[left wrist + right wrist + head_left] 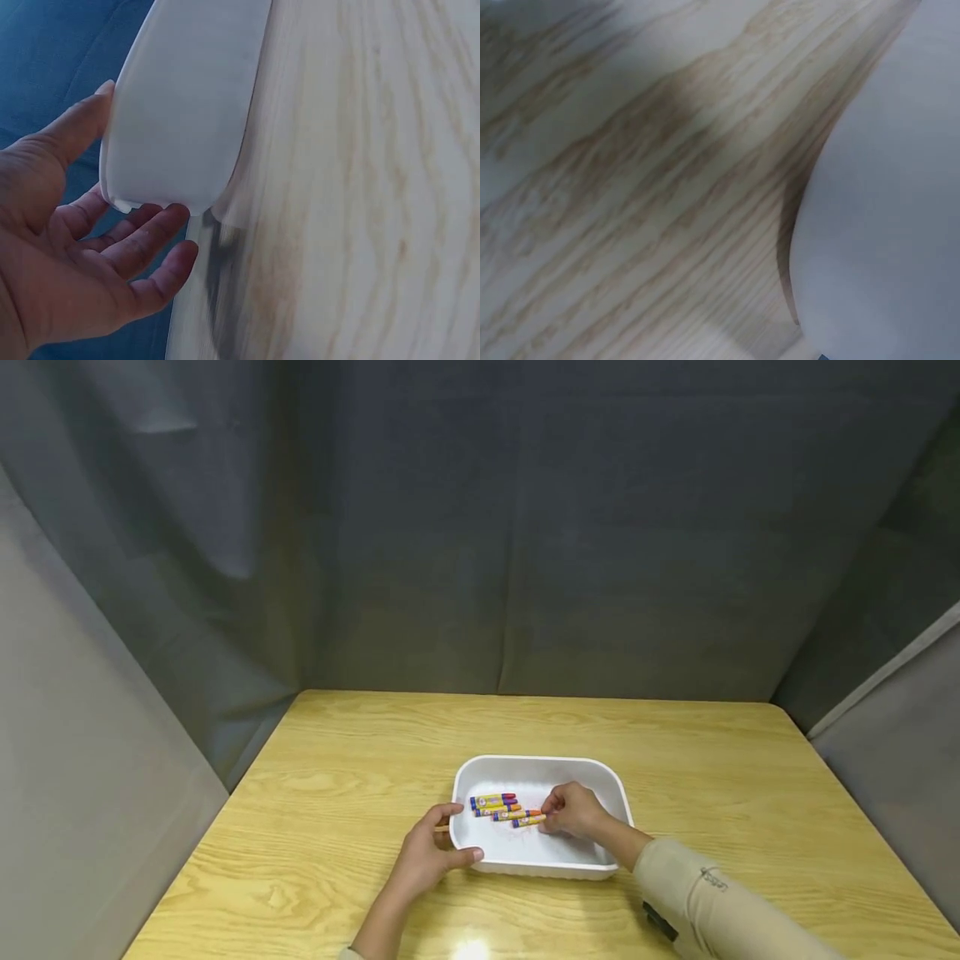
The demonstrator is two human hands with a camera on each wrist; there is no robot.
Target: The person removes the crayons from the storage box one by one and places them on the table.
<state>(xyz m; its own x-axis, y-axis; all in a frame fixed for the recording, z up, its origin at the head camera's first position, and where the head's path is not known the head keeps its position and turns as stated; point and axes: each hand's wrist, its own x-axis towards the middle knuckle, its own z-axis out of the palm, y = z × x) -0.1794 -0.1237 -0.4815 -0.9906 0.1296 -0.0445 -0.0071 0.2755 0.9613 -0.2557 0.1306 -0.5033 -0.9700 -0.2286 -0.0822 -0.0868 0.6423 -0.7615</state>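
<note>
A white plastic tray (540,853) stands on the table, with several crayons (491,799) in yellow-and-blue wrappers lying side by side in its left half. Red, purple and orange tips show. My left hand (424,852) grips the tray's left end, thumb at the near corner of the rim. In the left wrist view, the fingers of that hand (97,247) spread along the outside of the end wall. Reaching inside the tray, my right hand (576,812) pinches the nearest crayon (527,821) by its right end, which the fingertips hide. The right wrist view shows no hand.
The wooden table (337,777) reaches to a dark grey cloth (525,543) at the back, with lighter panels on both sides. The tray's outer wall (885,210) fills the right of the right wrist view.
</note>
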